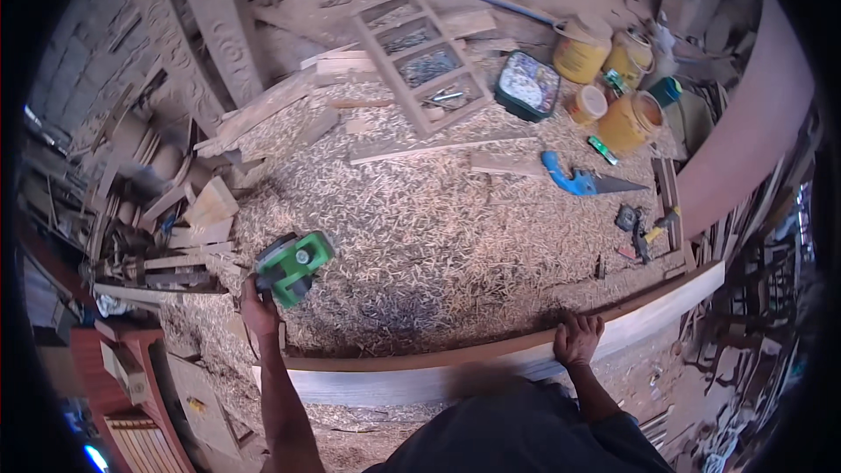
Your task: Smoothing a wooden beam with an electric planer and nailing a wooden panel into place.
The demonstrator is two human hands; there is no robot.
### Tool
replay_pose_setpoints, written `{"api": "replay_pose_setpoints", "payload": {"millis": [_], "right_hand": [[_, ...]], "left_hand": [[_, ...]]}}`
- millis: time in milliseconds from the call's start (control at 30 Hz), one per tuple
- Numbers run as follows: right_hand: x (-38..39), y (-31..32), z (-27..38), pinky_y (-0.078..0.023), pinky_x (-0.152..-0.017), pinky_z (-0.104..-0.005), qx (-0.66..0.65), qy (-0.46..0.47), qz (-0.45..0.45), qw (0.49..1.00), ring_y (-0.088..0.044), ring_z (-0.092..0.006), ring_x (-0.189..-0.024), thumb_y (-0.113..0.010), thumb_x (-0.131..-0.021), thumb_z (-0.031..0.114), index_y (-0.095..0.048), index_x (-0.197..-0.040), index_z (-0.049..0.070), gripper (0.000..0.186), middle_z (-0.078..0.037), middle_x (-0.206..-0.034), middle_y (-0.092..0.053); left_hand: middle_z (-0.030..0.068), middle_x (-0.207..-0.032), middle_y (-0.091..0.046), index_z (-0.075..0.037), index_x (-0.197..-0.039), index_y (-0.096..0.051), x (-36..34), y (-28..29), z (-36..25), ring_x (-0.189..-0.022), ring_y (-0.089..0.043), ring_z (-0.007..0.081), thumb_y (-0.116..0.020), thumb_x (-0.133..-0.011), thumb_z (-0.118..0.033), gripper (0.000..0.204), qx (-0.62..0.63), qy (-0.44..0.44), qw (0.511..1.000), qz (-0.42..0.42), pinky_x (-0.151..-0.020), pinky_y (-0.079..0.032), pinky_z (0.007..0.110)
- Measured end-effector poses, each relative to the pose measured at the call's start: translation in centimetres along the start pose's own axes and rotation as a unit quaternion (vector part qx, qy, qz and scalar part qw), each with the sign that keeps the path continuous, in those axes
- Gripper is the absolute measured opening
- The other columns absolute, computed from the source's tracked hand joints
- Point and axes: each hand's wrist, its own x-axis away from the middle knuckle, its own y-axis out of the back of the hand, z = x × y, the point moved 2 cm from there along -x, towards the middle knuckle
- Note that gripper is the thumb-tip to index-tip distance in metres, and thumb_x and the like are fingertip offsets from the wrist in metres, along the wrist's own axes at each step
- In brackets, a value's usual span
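My left hand (pixel 258 311) is closed at the rear end of a green electric planer (pixel 307 257), which sits at the left side of a bench thick with wood shavings. Part of the grip is hidden behind the tool. A long pale wooden board (pixel 385 385) runs along the near edge of the bench, just in front of my body. Toward its right part, my right hand (pixel 578 339) curls its fingers over the board's upper edge.
A blue-handled saw (pixel 574 177) lies to the right, near yellow tubs (pixel 583 48) and a dark square container (pixel 528 85). Behind stands a wooden compartment tray (pixel 427 120) holding small hardware. Offcuts and carved planks (pixel 219 17) crowd the left and back.
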Motion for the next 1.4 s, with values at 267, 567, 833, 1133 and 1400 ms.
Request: {"api": "replay_pose_setpoints", "payload": {"millis": [267, 567, 833, 1133, 1400], "right_hand": [[0.5, 0.3, -0.6, -0.032, -0.122, -0.0636, -0.043, 0.0, -0.053, 0.998, -0.061, -0.0414, -0.116, -0.067, -0.094, 0.042, -0.082, -0.114, 0.014, 0.037, -0.016, -0.107, -0.073], [-0.2, 1.5, -2.3, -0.036, -0.118, -0.0625, -0.121, 0.007, 0.089, 0.989, -0.066, -0.0353, -0.128, -0.062, -0.102, 0.069, -0.082, -0.116, 0.011, 0.063, -0.015, -0.124, -0.078], [4.5, 36.2, -15.7, -0.047, -0.117, -0.0538, -0.874, 0.189, -0.015, 0.447, -0.058, -0.0387, -0.143, -0.057, -0.108, 0.065, -0.047, -0.16, -0.008, 0.09, -0.022, -0.156, -0.061], [22.4, 54.1, -27.5, -0.048, -0.116, -0.0549, -0.492, 0.532, -0.529, 0.441, -0.058, -0.0384, -0.142, -0.058, -0.109, 0.061, -0.051, -0.155, -0.006, 0.081, -0.021, -0.152, -0.062], [26.7, 55.2, -34.5, -0.048, -0.115, -0.056, -0.428, 0.529, -0.588, 0.437, -0.059, -0.0383, -0.141, -0.058, -0.109, 0.057, -0.054, -0.15, -0.004, 0.074, -0.02, -0.15, -0.064]], "left_hand": [[0.0366, -0.167, -0.041, -0.009, -0.172, -0.035, 3.5, -1.7, -1.4, -0.148, -0.046, 0.0571, -0.078, -0.095, -0.015, 0.088, -0.163, 0.054, 0.982, -0.074, -0.123, -0.042, 0.057], [0.0384, -0.169, -0.036, 0.0, -0.169, -0.037, 27.4, -10.5, -29.5, -0.159, -0.034, 0.0539, -0.088, -0.09, -0.045, 0.104, 0.051, -0.206, 0.956, 0.202, -0.131, -0.03, 0.063], [0.029, -0.164, -0.04, -0.004, -0.175, -0.018, 43.0, -12.2, -44.4, -0.155, -0.036, 0.0485, -0.093, -0.068, -0.07, 0.146, -0.24, -0.369, 0.854, 0.278, -0.128, -0.018, 0.076], [0.0237, -0.163, -0.043, -0.008, -0.174, -0.017, 44.0, -13.5, -47.2, -0.154, -0.041, 0.0426, -0.096, -0.073, -0.04, 0.132, -0.341, -0.282, 0.841, 0.313, -0.127, -0.027, 0.071], [0.0198, -0.158, -0.047, -0.009, -0.17, -0.024, 44.3, -13.6, -47.7, -0.151, -0.046, 0.0387, -0.103, -0.064, -0.037, 0.135, -0.367, -0.26, 0.849, 0.276, -0.119, -0.041, 0.07]]}}
